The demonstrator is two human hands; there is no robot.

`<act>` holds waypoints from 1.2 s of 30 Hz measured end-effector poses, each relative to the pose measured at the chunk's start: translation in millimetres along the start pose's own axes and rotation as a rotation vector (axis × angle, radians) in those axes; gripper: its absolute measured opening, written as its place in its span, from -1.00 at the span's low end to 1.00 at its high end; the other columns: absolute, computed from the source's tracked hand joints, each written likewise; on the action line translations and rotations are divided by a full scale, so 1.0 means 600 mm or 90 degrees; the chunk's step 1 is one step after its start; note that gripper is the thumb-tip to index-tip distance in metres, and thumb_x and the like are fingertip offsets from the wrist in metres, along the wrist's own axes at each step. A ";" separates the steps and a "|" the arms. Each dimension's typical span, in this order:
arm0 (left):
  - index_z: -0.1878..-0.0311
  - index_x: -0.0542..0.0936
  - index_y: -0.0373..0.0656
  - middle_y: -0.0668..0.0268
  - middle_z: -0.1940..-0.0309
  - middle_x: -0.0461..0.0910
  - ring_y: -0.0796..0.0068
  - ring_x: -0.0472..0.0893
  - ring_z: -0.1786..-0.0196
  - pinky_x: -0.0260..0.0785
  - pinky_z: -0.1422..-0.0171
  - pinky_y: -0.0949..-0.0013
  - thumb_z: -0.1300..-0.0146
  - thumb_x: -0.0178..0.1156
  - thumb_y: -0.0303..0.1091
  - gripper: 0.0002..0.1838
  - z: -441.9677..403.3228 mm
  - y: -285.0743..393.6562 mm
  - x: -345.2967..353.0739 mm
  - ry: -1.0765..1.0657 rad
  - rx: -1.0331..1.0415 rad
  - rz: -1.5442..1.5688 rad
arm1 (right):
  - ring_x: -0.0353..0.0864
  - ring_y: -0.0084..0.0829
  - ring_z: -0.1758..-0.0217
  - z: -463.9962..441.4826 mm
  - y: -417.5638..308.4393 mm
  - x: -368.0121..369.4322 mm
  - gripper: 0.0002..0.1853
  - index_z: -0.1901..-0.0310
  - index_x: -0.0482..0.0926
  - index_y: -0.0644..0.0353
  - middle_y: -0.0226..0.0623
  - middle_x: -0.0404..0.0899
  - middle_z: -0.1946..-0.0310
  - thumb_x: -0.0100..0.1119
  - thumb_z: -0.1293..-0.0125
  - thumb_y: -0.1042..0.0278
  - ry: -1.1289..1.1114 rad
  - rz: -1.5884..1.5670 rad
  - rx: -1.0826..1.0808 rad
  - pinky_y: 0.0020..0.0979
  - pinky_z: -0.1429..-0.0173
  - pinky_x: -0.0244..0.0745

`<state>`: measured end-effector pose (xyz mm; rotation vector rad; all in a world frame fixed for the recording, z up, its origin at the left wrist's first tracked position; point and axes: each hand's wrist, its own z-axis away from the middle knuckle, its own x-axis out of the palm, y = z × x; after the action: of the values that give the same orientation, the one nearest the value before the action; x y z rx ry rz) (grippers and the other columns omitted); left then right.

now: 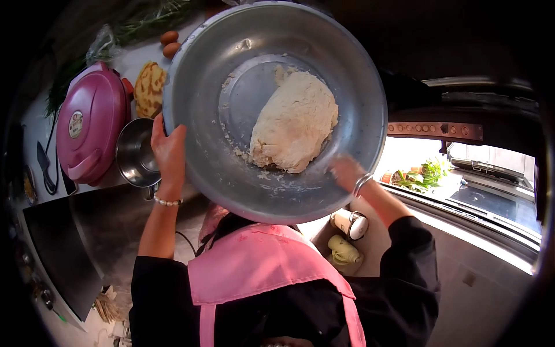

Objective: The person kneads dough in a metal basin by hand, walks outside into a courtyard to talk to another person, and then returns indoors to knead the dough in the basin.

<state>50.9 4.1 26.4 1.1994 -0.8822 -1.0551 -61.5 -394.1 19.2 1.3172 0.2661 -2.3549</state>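
A large metal basin (202,133) is tilted up in front of me. Inside it lies a big lump of pale dough (298,121), with crumbs and smears of flour around it. My left hand (169,151) grips the basin's left rim, thumb on the inside and fingers behind the edge. Low on the right, my right hand (346,172) is over the basin's inner wall, just beside the dough's lower right end. Motion blurs its fingers, and whether they touch the dough or the metal is unclear.
Left of the basin, the counter holds a pink electric griddle (92,124), a steel pot (136,153), browned flatbreads (150,87) and two eggs (170,44). A knife (45,165) lies further left. On the right are a window sill and leafy greens (425,176).
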 end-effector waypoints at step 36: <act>0.12 0.45 -0.34 0.37 0.43 0.46 0.66 0.37 0.41 0.27 0.31 0.57 0.04 0.04 -0.54 -0.67 -0.001 -0.016 -0.003 0.018 0.060 -0.004 | 0.36 -0.13 -0.13 -0.108 -0.230 -0.005 -0.75 0.14 0.44 0.33 -0.04 0.42 0.00 -0.18 -0.23 0.42 0.071 -0.452 -0.221 -0.25 -0.21 0.27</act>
<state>49.6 5.4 17.1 1.2925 -0.9154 -1.0088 -73.0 -246.8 -18.1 1.3202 1.2968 -2.5914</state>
